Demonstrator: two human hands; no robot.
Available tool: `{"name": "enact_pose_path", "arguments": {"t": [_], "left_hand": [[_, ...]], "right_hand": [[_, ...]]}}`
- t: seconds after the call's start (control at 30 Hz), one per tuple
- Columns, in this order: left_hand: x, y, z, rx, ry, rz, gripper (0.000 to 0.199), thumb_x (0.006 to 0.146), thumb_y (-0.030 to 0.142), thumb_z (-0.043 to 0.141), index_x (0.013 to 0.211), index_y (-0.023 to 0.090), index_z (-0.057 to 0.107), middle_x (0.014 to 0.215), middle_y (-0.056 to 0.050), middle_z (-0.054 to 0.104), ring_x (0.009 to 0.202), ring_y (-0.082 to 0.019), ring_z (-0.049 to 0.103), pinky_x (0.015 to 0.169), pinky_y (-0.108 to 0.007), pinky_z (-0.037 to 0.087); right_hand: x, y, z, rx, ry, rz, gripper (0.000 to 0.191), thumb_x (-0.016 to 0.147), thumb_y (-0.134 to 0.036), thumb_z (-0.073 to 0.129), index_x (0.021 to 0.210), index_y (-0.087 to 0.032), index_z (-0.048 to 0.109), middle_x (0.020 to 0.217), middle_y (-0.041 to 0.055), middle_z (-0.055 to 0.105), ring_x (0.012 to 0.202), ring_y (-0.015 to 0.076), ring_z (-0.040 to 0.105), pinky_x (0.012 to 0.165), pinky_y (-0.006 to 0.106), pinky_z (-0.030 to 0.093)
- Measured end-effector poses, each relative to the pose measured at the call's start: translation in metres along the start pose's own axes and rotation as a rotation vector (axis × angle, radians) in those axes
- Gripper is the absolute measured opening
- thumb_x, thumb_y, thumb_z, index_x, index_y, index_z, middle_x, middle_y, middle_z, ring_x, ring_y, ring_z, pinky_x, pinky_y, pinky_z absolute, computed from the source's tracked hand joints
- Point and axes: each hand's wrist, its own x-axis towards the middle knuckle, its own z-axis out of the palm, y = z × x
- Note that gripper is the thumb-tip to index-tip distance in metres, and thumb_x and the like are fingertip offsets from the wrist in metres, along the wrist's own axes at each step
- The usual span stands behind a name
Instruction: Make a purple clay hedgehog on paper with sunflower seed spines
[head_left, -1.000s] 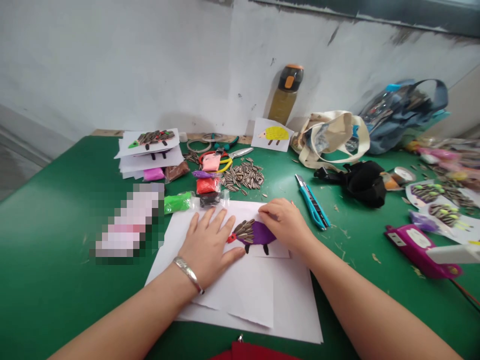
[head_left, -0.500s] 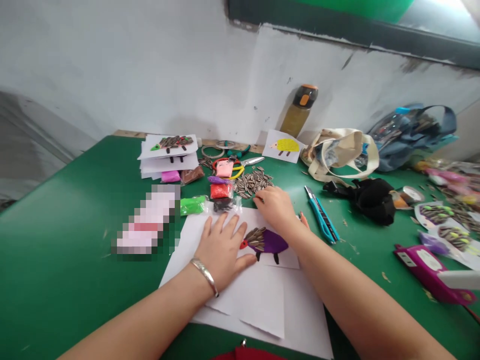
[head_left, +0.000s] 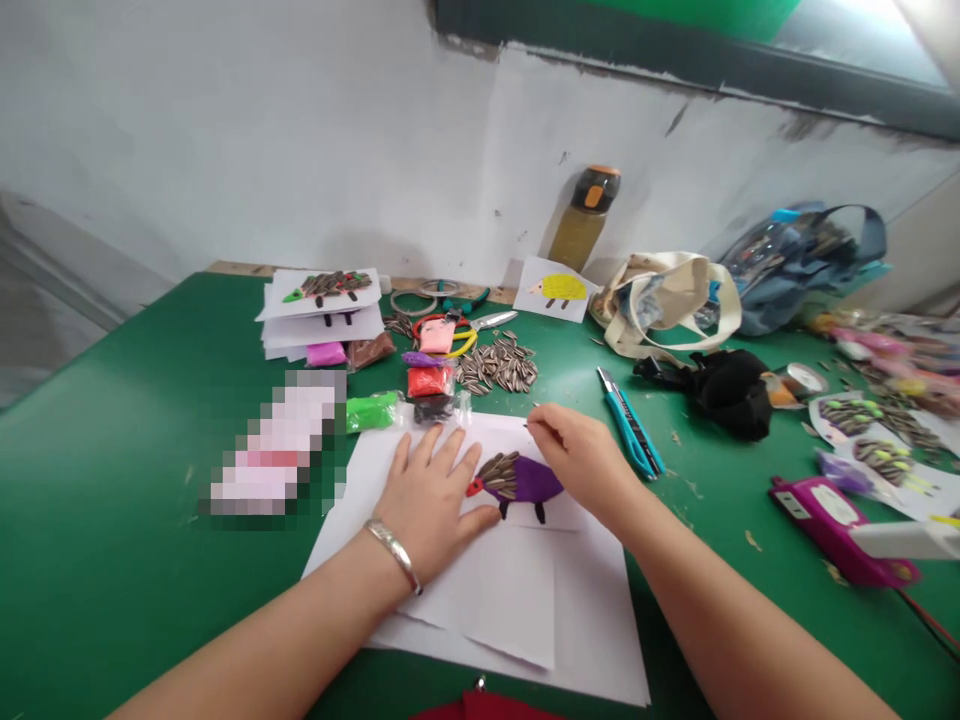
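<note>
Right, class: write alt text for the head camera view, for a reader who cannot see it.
A person's left hand lies flat on white paper sheets beside a purple clay hedgehog partly covered with sunflower seeds, while the right hand pinches something small, probably a seed, just above it. Behind them, on the green table, lie a loose pile of striped sunflower seeds, clay packets and a teal utility knife.

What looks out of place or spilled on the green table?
Sunflower seeds lie in a loose pile behind the white paper, a few strayed apart. Small scraps litter the green table at right. The utility knife lies beside the right hand.
</note>
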Motion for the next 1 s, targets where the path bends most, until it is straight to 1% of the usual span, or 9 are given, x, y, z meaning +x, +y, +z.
{"name": "enact_pose_path", "arguments": {"t": [0.07,0.17,0.27,0.37,0.53,0.63,0.7,0.83,1.0], "left_hand": [[0.001,0.001,-0.001,0.015,-0.011,-0.004,0.065,0.087,0.059,0.057,0.14,0.022,0.052,0.15,-0.012,0.045,0.141,-0.039,0.032,0.113,-0.062,0.023],[0.002,0.002,-0.003,0.017,-0.027,-0.003,0.066,0.086,0.058,0.058,0.14,0.021,0.051,0.15,-0.012,0.044,0.141,-0.039,0.032,0.113,-0.063,0.023],[0.002,0.003,-0.004,0.023,-0.043,-0.002,0.067,0.086,0.058,0.058,0.141,0.02,0.051,0.151,-0.012,0.044,0.141,-0.039,0.032,0.113,-0.063,0.023],[0.003,0.003,-0.004,0.029,-0.045,-0.003,0.066,0.086,0.057,0.059,0.141,0.02,0.051,0.15,-0.012,0.044,0.141,-0.039,0.032,0.113,-0.062,0.023],[0.003,0.002,-0.003,0.035,-0.038,0.004,0.065,0.087,0.057,0.057,0.14,0.021,0.051,0.15,-0.012,0.044,0.14,-0.039,0.032,0.113,-0.062,0.023],[0.003,0.002,-0.003,0.029,-0.033,0.006,0.065,0.087,0.057,0.057,0.14,0.021,0.051,0.15,-0.012,0.045,0.14,-0.039,0.033,0.113,-0.062,0.023],[0.003,0.002,-0.003,0.031,-0.037,0.007,0.065,0.087,0.057,0.057,0.141,0.02,0.051,0.15,-0.012,0.045,0.14,-0.039,0.032,0.113,-0.063,0.023],[0.003,0.003,-0.003,0.038,-0.051,0.006,0.066,0.087,0.058,0.057,0.141,0.02,0.051,0.151,-0.012,0.044,0.141,-0.039,0.031,0.113,-0.063,0.023],[0.003,0.003,-0.003,0.031,-0.032,0.004,0.066,0.087,0.058,0.058,0.141,0.02,0.051,0.15,-0.012,0.045,0.141,-0.039,0.032,0.113,-0.063,0.023]], "right_hand": [[-0.017,0.0,-0.003,0.075,-0.012,0.048,0.014,0.092,-0.024,0.048,0.093,-0.027,0.061,0.073,-0.0045,0.067,0.069,0.0161,0.06,0.106,0.05,0.026],[-0.031,0.0,-0.002,0.114,-0.064,0.034,0.016,0.089,-0.019,0.047,0.089,-0.027,0.061,0.069,-0.008,0.065,0.065,0.0134,0.06,0.114,0.056,0.004],[-0.031,0.0,0.0,0.097,-0.098,0.013,0.016,0.088,-0.019,0.047,0.086,-0.027,0.061,0.076,-0.0075,0.069,0.071,0.0144,0.063,0.114,0.057,-0.003],[-0.028,0.002,0.003,0.109,-0.083,0.048,0.015,0.089,-0.02,0.048,0.091,-0.028,0.06,0.072,-0.0081,0.069,0.071,0.0148,0.064,0.114,0.058,-0.004],[-0.026,0.007,0.005,0.086,-0.089,-0.01,0.017,0.093,-0.024,0.047,0.087,-0.027,0.062,0.084,-0.0049,0.072,0.083,0.0164,0.065,0.113,0.053,0.007],[-0.026,0.007,0.005,0.022,-0.068,-0.021,0.018,0.095,-0.027,0.048,0.087,-0.027,0.065,0.084,-0.0034,0.071,0.086,0.0187,0.063,0.112,0.056,0.005],[-0.026,0.007,0.005,0.002,-0.051,-0.04,0.019,0.095,-0.027,0.049,0.086,-0.027,0.066,0.082,-0.0024,0.071,0.086,0.0195,0.062,0.111,0.055,0.009],[-0.025,0.008,0.008,0.028,-0.003,-0.111,0.018,0.094,-0.023,0.051,0.087,-0.024,0.068,0.084,0.0006,0.07,0.086,0.0191,0.062,0.098,0.041,0.033],[-0.026,0.009,0.014,0.05,0.064,-0.109,0.016,0.091,-0.02,0.052,0.092,-0.024,0.068,0.084,0.0008,0.07,0.083,0.0187,0.062,0.084,0.034,0.039]]}}
